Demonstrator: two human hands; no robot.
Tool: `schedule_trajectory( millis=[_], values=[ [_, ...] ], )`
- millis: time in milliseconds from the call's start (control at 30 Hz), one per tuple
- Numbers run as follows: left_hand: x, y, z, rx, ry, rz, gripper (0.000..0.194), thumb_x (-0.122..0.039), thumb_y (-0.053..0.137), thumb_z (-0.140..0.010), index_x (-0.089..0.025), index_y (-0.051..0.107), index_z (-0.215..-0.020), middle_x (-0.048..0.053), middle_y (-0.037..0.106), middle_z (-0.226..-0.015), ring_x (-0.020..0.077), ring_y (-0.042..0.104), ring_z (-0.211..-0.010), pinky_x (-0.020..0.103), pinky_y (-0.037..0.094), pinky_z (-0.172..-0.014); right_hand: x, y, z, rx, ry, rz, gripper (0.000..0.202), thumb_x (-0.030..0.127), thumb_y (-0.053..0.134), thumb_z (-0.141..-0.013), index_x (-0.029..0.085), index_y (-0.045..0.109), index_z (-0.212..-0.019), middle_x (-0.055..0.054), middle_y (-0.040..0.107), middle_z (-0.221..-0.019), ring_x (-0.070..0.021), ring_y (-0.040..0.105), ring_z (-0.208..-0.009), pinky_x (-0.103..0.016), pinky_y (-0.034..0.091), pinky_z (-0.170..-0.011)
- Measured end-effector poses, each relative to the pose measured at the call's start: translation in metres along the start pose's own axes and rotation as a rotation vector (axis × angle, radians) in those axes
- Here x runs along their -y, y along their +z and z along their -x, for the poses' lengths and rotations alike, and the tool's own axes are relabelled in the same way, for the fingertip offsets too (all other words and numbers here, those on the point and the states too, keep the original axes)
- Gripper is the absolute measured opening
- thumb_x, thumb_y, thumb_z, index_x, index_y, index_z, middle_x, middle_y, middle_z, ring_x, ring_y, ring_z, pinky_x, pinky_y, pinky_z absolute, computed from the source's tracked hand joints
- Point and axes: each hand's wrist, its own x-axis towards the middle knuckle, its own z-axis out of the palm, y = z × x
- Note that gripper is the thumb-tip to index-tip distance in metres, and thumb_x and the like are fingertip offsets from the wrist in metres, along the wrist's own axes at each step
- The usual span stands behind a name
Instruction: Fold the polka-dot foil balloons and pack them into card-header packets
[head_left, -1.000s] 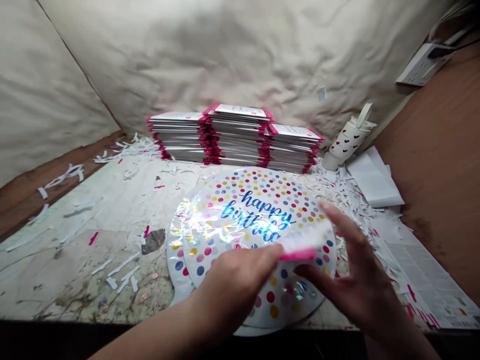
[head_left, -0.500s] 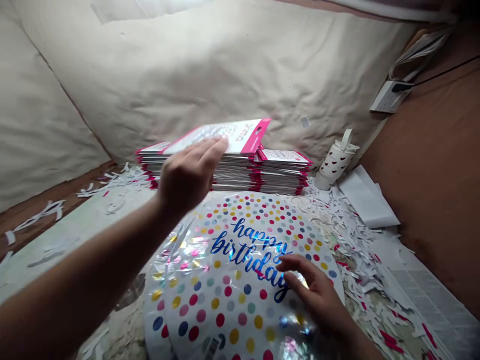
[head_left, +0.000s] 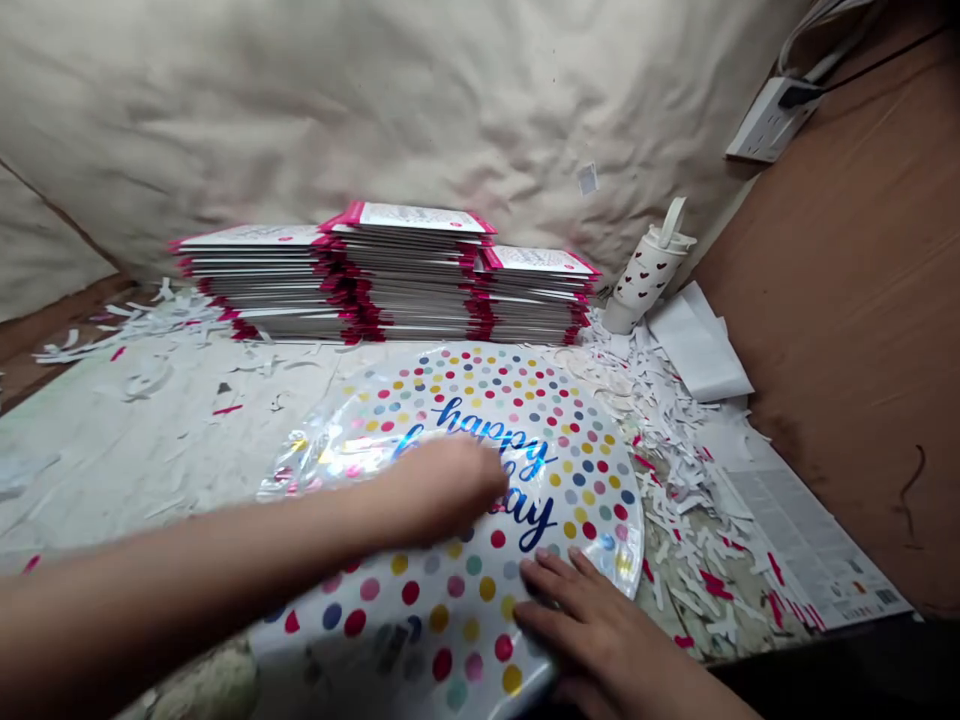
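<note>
Round foil balloons, flat and covered in coloured dots, lie stacked in front of me; "happy birthday" in blue script shows on the top one. My left hand is over the lettering, blurred and with its fingers curled closed. Whatever it may hold is hidden, and I cannot tell whether it touches the foil. Near the lower right edge, my right hand rests on the top balloon with its fingers stretched out. Behind the balloons stand three stacks of flat pink-and-white packets, the middle one tallest.
A white tumbler with hearts stands right of the stacks. Paper shreds cover the table's right side, by a folded white paper and a printed sheet. A power socket is on the brown right wall.
My left hand has come back from the packet it touched on the middle stack to the balloon's lettering. That packet now lies on the stack. My right hand has flattened onto the balloon.
</note>
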Motion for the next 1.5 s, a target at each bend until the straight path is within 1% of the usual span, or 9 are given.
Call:
schedule_trajectory(
  millis=[100,200,400,533,667,867,1033,1333,1500],
  values=[
    [-0.031,0.040,0.085,0.417,0.265,0.135,0.011,-0.025,0.066,-0.066,-0.018,0.066,-0.074,0.004,0.067,-0.072,0.0167,0.061,-0.060,0.023,0.050,-0.055,0.001,0.011,0.002,-0.118,0.005,-0.088,0.035,0.014,0.048,-0.083,0.027,0.059,-0.114,-0.005,0.062,-0.116,-0.0208,0.049,-0.118,-0.044,0.033,-0.103],
    [-0.032,0.057,0.124,0.447,0.070,0.219,0.025,-0.010,0.051,-0.071,-0.017,0.065,-0.092,0.009,0.067,-0.087,0.0195,0.062,-0.077,0.027,0.049,-0.070,0.001,0.019,0.000,-0.229,0.036,-0.214,0.029,0.017,0.047,-0.085,0.025,0.063,-0.108,-0.004,0.067,-0.106,-0.0184,0.054,-0.112,-0.039,0.038,-0.101],
    [0.003,0.059,0.106,0.541,-0.524,0.663,0.012,-0.027,0.067,-0.062,-0.016,0.062,-0.061,-0.002,0.057,-0.060,0.0125,0.053,-0.059,0.019,0.037,-0.052,-0.004,0.016,-0.009,-0.236,0.064,-0.396,0.007,0.022,0.062,-0.077,0.022,0.068,-0.075,-0.004,0.069,-0.089,-0.0187,0.061,-0.090,-0.038,0.042,-0.091],
    [0.014,0.053,0.086,0.753,-0.614,0.980,0.029,-0.042,0.065,-0.063,-0.015,0.060,-0.071,-0.005,0.049,-0.055,0.0082,0.041,-0.049,0.019,0.029,-0.047,-0.002,0.002,-0.015,-0.072,0.197,-0.430,0.028,0.035,0.077,-0.059,0.019,0.061,-0.075,-0.003,0.063,-0.086,-0.0176,0.058,-0.081,-0.028,0.046,-0.071],
    [0.000,0.045,0.075,0.613,-0.557,0.782,0.022,-0.035,0.062,-0.062,-0.017,0.050,-0.066,-0.005,0.048,-0.057,0.0100,0.043,-0.054,0.020,0.030,-0.048,0.019,-0.005,-0.034,0.026,0.188,-0.330,0.040,0.048,0.065,-0.071,0.021,0.057,-0.099,-0.002,0.060,-0.091,-0.0163,0.055,-0.079,-0.025,0.043,-0.067],
    [-0.007,0.037,0.082,0.441,-0.356,0.479,0.013,-0.028,0.054,-0.068,-0.018,0.048,-0.065,-0.004,0.049,-0.060,0.0115,0.045,-0.059,0.020,0.030,-0.050,0.035,0.014,-0.061,-0.110,0.070,-0.312,0.026,0.032,0.044,-0.087,0.016,0.059,-0.072,0.000,0.057,-0.067,-0.0122,0.051,-0.066,-0.023,0.038,-0.063],
    [0.003,0.025,0.088,0.533,-0.323,0.453,0.014,-0.021,0.048,-0.072,-0.018,0.056,-0.083,-0.003,0.059,-0.071,0.0121,0.053,-0.064,0.020,0.035,-0.054,0.028,0.021,-0.064,-0.142,0.146,-0.560,0.021,0.032,0.055,-0.080,0.015,0.064,-0.071,-0.001,0.060,-0.066,-0.0129,0.053,-0.064,-0.023,0.039,-0.061],
    [0.034,-0.003,0.118,0.448,-0.355,-0.155,0.026,-0.013,0.043,-0.074,-0.019,0.055,-0.096,0.006,0.062,-0.084,0.0206,0.058,-0.077,0.027,0.041,-0.064,0.012,0.024,-0.061,-0.368,0.361,-1.303,0.023,0.032,0.078,-0.058,0.017,0.060,-0.064,0.004,0.053,-0.058,-0.0066,0.044,-0.052,-0.018,0.036,-0.049],
    [0.066,-0.031,0.152,0.020,-0.454,-0.356,0.056,-0.040,0.057,-0.075,-0.015,0.041,-0.124,0.015,0.051,-0.120,0.0314,0.047,-0.111,0.042,0.041,-0.089,0.008,0.024,-0.057,-0.463,0.338,-1.321,0.020,0.032,0.073,-0.066,0.019,0.058,-0.069,0.004,0.054,-0.061,-0.0070,0.048,-0.055,-0.017,0.040,-0.052]
  ],
)
